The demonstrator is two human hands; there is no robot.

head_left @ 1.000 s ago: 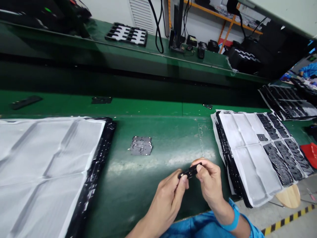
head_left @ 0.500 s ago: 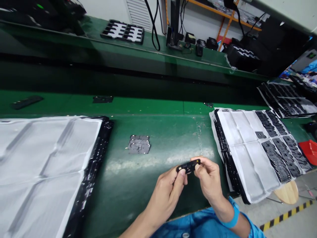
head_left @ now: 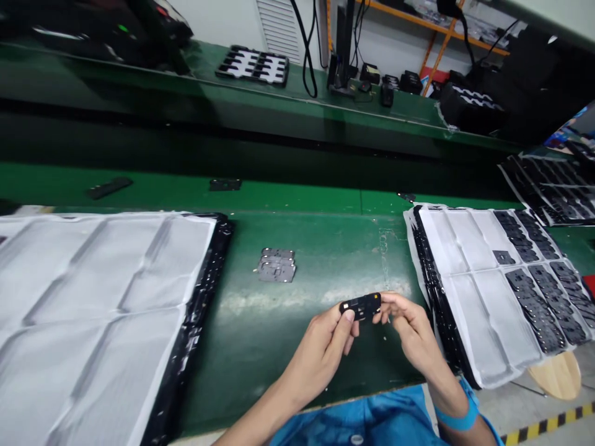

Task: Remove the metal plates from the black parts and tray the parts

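The left hand (head_left: 320,353) is closed in a pinch, thumb in front and fingers behind, on the left end of a black part (head_left: 365,306), which is held above the table (head_left: 260,347) near its near edge. The part is tilted, its right end slightly higher, with a small yellow patch at that end and a pale patch by the left thumb. The right hand (head_left: 413,334) is partly open, fingers curled at the part's right end and thumb clear of it; whether the fingertips bear on the part cannot be told. A blue wristband (head_left: 460,421) is on the right wrist. Farther from the near edge, a small group of dark plates (head_left: 277,266) lies overlapping on the table. Toward the table's left edge sits a white-lined tray stack (head_left: 139,266). Toward the right edge, beside the right hand, stands a second tray stack (head_left: 469,303); its right-hand compartments carry rows of dark plates (head_left: 534,303), and a separate plate (head_left: 502,256) lies near the middle divider. Along the table's far edge lie three loose items: a long dark piece (head_left: 110,188) at left, a flat dark piece (head_left: 225,184) farther right, and a smaller one (head_left: 406,197) near the second stack.
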